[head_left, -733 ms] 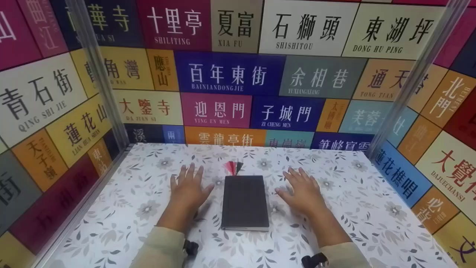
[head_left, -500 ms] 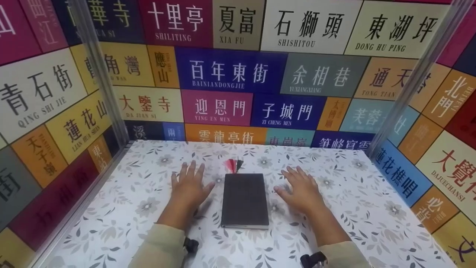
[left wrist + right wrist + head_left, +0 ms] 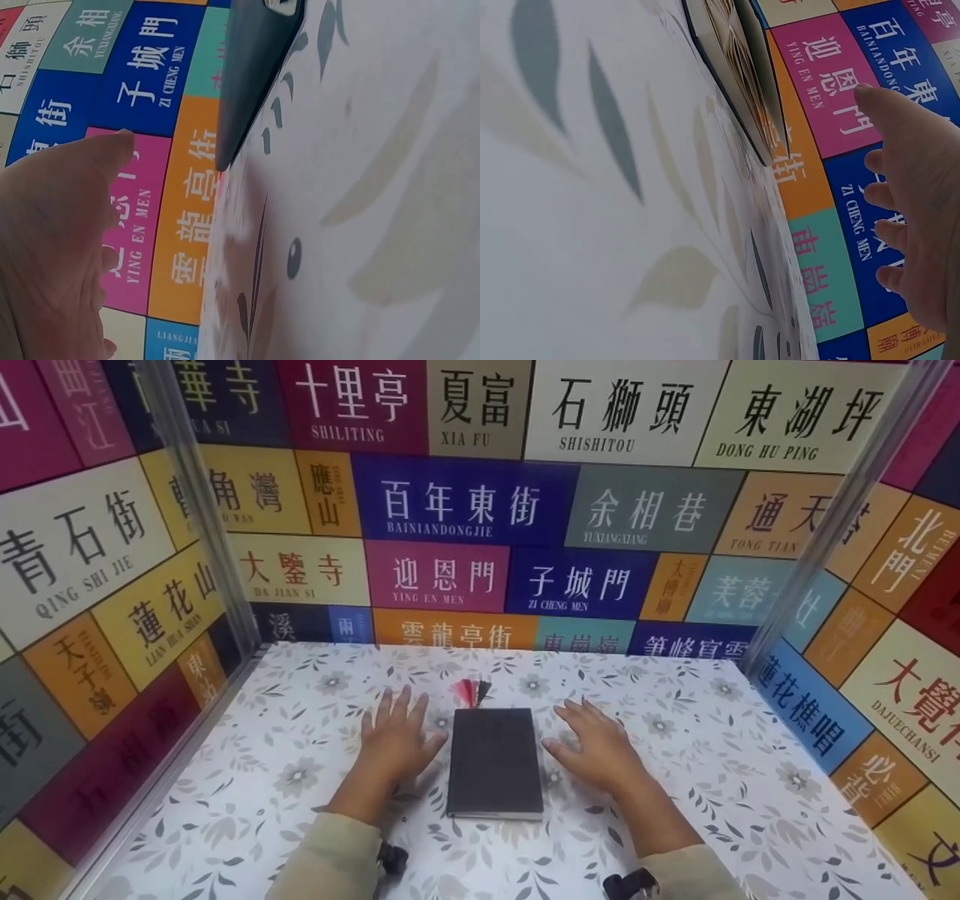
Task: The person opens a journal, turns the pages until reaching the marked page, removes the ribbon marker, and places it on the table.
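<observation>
A black hardcover book lies closed on the table, its long sides running away from me. Pink, red and dark ribbon ends fan out past its far edge. To the left of the book is my left hand, palm down with fingers spread, thumb close to the cover. My right hand is spread likewise on the other side, its thumb near the right edge. The left wrist view catches the rounded dark spine; in the right wrist view the page edges of the book show. Neither hand holds anything.
The table has a white cover printed with grey flowers and leaves. Panels with colourful place-name signs close it in at the back and both sides. Clear corner posts stand at the back left and right. A dark strap piece sits at each sleeve.
Both hands have moved inward, the left one to the right and the right one slightly to the left, closer to the book. The book stays in place.
</observation>
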Demonstrator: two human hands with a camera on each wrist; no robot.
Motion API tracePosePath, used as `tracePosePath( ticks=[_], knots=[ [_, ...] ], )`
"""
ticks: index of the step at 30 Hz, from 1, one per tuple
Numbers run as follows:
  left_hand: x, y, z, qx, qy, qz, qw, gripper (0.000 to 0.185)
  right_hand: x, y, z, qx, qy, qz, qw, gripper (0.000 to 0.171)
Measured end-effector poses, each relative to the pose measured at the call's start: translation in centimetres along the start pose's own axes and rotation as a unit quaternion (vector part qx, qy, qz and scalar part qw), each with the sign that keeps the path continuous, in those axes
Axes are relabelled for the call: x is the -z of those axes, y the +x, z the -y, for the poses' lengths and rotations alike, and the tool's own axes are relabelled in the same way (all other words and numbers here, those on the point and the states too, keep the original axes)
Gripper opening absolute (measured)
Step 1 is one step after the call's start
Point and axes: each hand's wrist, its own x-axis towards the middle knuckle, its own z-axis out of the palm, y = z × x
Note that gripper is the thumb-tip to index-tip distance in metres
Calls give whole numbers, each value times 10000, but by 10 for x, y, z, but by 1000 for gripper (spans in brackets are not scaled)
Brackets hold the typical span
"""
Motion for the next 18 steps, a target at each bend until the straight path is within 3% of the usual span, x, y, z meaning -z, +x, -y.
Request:
tracePosePath(
  ticks=[13, 18],
  knots=[
    [-4, -8, -21, -636, -550, 637, 9944, 97, -9, -3, 9, 143, 298, 485, 9983, 78],
    [-5, -12, -23, -953, -795, 1037, 9868, 100, -11, -4, 13, 96, 354, 543, 9979, 81]
  ],
)
